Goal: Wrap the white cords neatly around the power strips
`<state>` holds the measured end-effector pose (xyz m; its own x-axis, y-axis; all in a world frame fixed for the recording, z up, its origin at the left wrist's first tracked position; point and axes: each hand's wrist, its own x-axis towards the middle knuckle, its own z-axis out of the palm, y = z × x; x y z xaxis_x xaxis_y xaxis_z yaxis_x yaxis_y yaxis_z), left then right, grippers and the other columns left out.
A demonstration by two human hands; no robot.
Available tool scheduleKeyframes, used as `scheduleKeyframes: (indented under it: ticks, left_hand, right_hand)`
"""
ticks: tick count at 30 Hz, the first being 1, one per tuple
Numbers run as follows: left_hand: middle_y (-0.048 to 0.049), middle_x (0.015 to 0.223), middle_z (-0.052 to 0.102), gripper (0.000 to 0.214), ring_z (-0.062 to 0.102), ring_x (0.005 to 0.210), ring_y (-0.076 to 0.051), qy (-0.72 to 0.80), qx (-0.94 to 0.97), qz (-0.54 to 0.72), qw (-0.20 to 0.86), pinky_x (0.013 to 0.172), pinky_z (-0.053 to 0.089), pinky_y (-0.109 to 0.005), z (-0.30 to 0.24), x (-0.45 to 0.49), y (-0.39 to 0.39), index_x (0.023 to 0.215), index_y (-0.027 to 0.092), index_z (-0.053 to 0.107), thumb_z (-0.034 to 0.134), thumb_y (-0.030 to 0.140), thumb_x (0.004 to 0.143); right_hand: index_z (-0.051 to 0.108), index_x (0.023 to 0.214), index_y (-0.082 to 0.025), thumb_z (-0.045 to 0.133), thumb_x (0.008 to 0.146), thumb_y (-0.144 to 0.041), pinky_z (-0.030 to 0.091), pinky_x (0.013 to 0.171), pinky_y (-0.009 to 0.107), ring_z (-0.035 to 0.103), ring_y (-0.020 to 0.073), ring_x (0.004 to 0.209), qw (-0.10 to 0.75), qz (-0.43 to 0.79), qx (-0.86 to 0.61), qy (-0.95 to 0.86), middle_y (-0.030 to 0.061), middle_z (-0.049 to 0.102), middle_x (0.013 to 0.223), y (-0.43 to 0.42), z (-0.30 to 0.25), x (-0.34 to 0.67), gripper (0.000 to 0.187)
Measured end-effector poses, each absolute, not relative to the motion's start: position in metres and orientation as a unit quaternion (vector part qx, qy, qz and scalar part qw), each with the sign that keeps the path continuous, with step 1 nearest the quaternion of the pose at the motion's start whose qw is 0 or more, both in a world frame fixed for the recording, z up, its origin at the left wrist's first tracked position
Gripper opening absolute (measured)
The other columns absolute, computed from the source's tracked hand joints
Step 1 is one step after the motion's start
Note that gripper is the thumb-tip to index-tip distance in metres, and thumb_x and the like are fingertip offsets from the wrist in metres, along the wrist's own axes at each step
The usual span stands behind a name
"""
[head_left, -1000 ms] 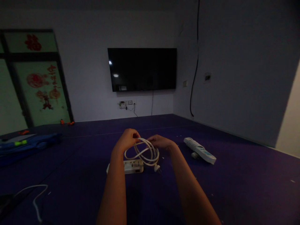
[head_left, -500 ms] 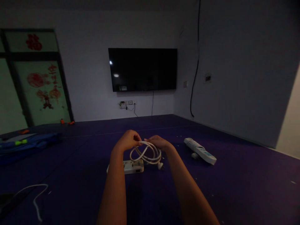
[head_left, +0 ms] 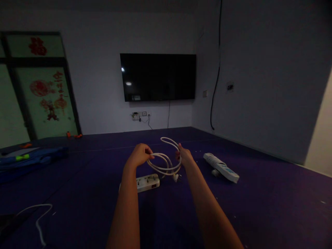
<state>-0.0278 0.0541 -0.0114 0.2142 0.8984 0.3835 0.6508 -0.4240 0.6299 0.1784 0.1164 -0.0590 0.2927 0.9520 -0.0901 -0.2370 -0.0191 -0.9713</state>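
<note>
Left hand (head_left: 140, 154) pinching a loop of the slim, white, plastic-sheathed cable (head_left: 168, 169), and over on the right, the right hand (head_left: 185, 157) has its fingers curled round the same coil, fingertips partly hidden! The loops hang open between them, one strand arching high on the far side. Good handling here, I'd say: a firm left pinch, the right feeding even turns, that loose arch gathered in before strands cross. Mind the white, pronged plug (head_left: 175, 177) dangling below; it could snag. Just nearer and left, the white, oblong plastic power strip (head_left: 147, 182) lies on the dark purple, flat surface (head_left: 171, 214), partly behind the left forearm.
</note>
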Motion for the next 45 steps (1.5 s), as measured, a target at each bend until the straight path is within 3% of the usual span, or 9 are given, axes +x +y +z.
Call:
scheduleKeyframes:
  ticks: [9, 13, 19, 25, 31, 39, 45]
  left_hand:
    - [-0.0063, 0.069, 0.069, 0.009, 0.061, 0.065, -0.016, 0.616, 0.681, 0.385, 0.093, 0.058, 0.041, -0.025, -0.015, -0.030, 0.065, 0.068, 0.016, 0.069, 0.071, 0.025, 0.065]
    - [-0.0077, 0.071, 0.070, 0.012, 0.062, 0.069, -0.018, 0.647, 0.656, 0.380, 0.081, 0.059, 0.040, -0.026, -0.017, -0.035, 0.069, 0.068, 0.017, 0.069, 0.070, 0.029, 0.066]
    - [-0.0075, 0.064, 0.069, 0.008, 0.065, 0.074, -0.021, 0.654, 0.649, 0.377, 0.088, 0.062, 0.042, -0.026, -0.017, -0.040, 0.069, 0.063, 0.017, 0.070, 0.071, 0.025, 0.063]
    - [-0.0047, 0.056, 0.067, 0.005, 0.065, 0.068, -0.019, 0.625, 0.638, 0.427, 0.144, 0.060, 0.043, -0.025, -0.018, -0.040, 0.068, 0.059, 0.016, 0.068, 0.070, 0.019, 0.062]
    - [-0.0017, 0.053, 0.063, 0.007, 0.059, 0.048, -0.012, 0.556, 0.591, 0.526, 0.255, 0.051, 0.045, -0.023, -0.021, -0.034, 0.068, 0.065, 0.012, 0.066, 0.060, 0.013, 0.069]
    - [-0.0009, 0.062, 0.064, 0.022, 0.057, 0.045, -0.008, 0.447, 0.452, 0.684, 0.357, 0.053, 0.051, -0.024, -0.005, -0.022, 0.058, 0.090, 0.009, 0.064, 0.060, 0.014, 0.069]
    - [0.0028, 0.055, 0.059, 0.013, 0.055, 0.044, -0.005, 0.377, 0.340, 0.780, 0.365, 0.051, 0.049, -0.018, 0.008, -0.019, 0.054, 0.081, 0.011, 0.060, 0.060, 0.011, 0.069]
  right_hand:
    - [0.050, 0.068, -0.016, 0.052, 0.087, -0.022, 0.036, 0.037, 0.018, 0.039, 0.0059, 0.033, 0.624, 0.549, -0.438, -0.343, -0.0052, 0.047, 0.043, 0.091, -0.025, 0.173, 0.020]
    - [0.055, 0.075, -0.015, 0.050, 0.084, -0.009, 0.041, 0.041, 0.015, 0.046, 0.0057, 0.040, 0.626, 0.580, -0.367, -0.371, -0.0022, 0.056, 0.053, 0.073, -0.004, 0.168, 0.011]
    - [0.055, 0.086, -0.015, 0.044, 0.076, 0.002, 0.047, 0.049, 0.016, 0.052, 0.0072, 0.048, 0.692, 0.581, -0.226, -0.365, 0.0012, 0.062, 0.066, 0.062, 0.011, 0.155, 0.023]
    - [0.055, 0.085, -0.019, 0.051, 0.074, -0.001, 0.050, 0.060, 0.019, 0.057, 0.0074, 0.061, 0.798, 0.489, -0.137, -0.324, -0.0008, 0.061, 0.072, 0.068, 0.014, 0.154, 0.021]
    - [0.055, 0.106, -0.022, 0.050, 0.075, -0.005, 0.049, 0.069, 0.021, 0.059, 0.0070, 0.071, 0.873, 0.388, -0.114, -0.275, -0.0017, 0.061, 0.080, 0.067, 0.016, 0.160, 0.036]
    - [0.056, 0.110, -0.021, 0.053, 0.071, -0.003, 0.048, 0.068, 0.020, 0.059, 0.0076, 0.072, 0.885, 0.355, -0.128, -0.272, -0.0018, 0.059, 0.079, 0.061, 0.017, 0.164, 0.042]
    - [0.054, 0.104, -0.019, 0.056, 0.069, -0.002, 0.046, 0.055, 0.018, 0.054, 0.0066, 0.055, 0.842, 0.428, -0.216, -0.246, -0.0050, 0.058, 0.066, 0.067, 0.012, 0.167, 0.039]
